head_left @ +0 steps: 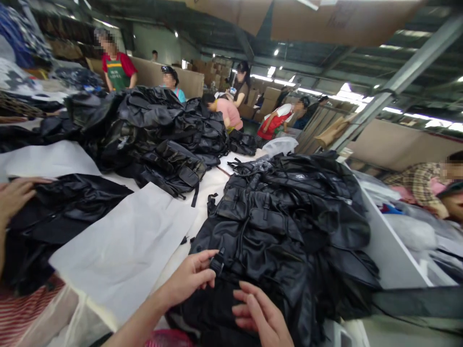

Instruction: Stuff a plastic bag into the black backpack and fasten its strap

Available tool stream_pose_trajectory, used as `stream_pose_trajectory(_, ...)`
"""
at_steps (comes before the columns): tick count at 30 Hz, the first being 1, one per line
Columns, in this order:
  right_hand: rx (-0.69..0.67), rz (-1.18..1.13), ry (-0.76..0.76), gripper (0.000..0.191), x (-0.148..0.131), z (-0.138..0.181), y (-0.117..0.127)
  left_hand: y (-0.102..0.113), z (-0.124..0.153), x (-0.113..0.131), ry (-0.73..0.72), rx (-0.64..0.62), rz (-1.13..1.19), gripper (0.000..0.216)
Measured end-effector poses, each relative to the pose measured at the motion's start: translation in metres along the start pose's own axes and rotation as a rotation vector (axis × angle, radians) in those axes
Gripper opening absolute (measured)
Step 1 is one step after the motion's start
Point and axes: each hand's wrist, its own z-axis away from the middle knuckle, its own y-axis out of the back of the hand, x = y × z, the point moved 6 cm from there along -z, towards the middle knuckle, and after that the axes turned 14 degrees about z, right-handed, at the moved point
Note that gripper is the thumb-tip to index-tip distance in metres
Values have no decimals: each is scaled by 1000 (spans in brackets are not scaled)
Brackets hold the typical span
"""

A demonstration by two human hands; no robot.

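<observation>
The left hand [191, 277] pinches a black buckle [217, 264] on the near backpack [267, 231]. The right hand [260, 313] rests loose just right of it, on the backpack, which stretches away far-right.

A glossy black faux-leather backpack [253, 241] lies flat on the white worktable, its front turned up, at the near end of a heap of like bags that rises behind it and to its right. Its face is creased and shiny, set with flapped pockets and crossed by dark webbing straps. A small black plastic buckle [217, 264] sits at the bag's near left edge, on the end of a strap, pinched at the fingertips of the left hand. The bag's near edge runs under the right hand at the bottom of the view.
</observation>
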Motion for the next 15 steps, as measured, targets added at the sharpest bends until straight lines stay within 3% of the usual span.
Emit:
stream_pose_trajectory(3,-27,-103,-43,69,-5,5,-6,-35,20,0,26,-117,-63,57)
stream_pose_trajectory(6,-77,-81,-11,61,-11,12,-5,-56,30,-4,44,-198,-159,40)
stream_pose_trajectory(11,-80,-142,29,53,-8,23,0,-66,34,-9,41,-132,-197,19)
stream_pose_trajectory(15,-66,-107,104,37,-10,27,5,-75,35,3,-35,-109,-361,13)
